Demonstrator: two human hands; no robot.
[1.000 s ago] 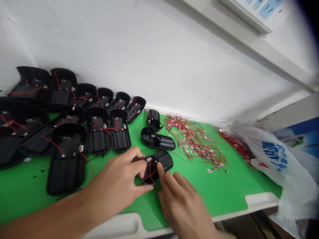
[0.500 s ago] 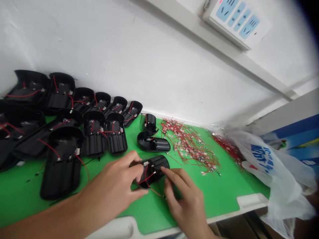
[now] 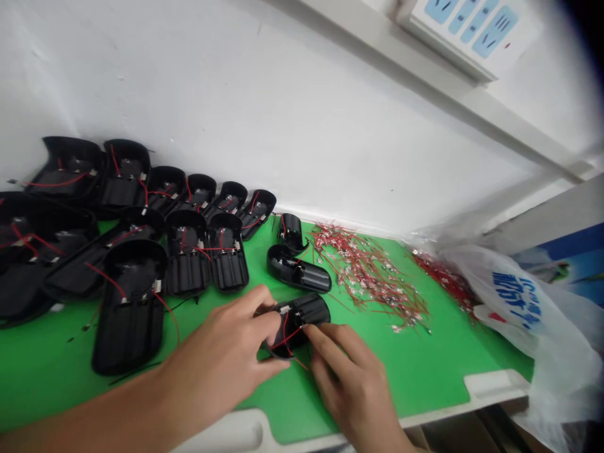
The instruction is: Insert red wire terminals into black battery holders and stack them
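Note:
My left hand [image 3: 236, 340] grips the rounded end of a black plastic housing [image 3: 314, 308], with its fingers around the wall. Red wires [image 3: 286, 333] cross inside this housing, and a small white connector [image 3: 284, 309] sits near its far wall. My right hand [image 3: 352, 371] is closed at the near side of the same housing. Its index fingertip presses inside, by a small metal contact at a wire's end; the other fingers lie outside the near wall, partly hidden. Just beyond is another black housing [image 3: 306, 275], beside a shorter black piece [image 3: 290, 231].
Several wired black housings [image 3: 127, 333] crowd the left of the green table [image 3: 425, 365]. Red wires with metal contacts [image 3: 372, 270] are piled at the right, near a white plastic bag [image 3: 523, 302]. Above, a socket strip [image 3: 476, 31] hangs on the wall [image 3: 306, 113].
My right index fingertip has slid a little left along the housing, onto the metal contact. My left hand keeps its grip. The whole view has shifted slightly.

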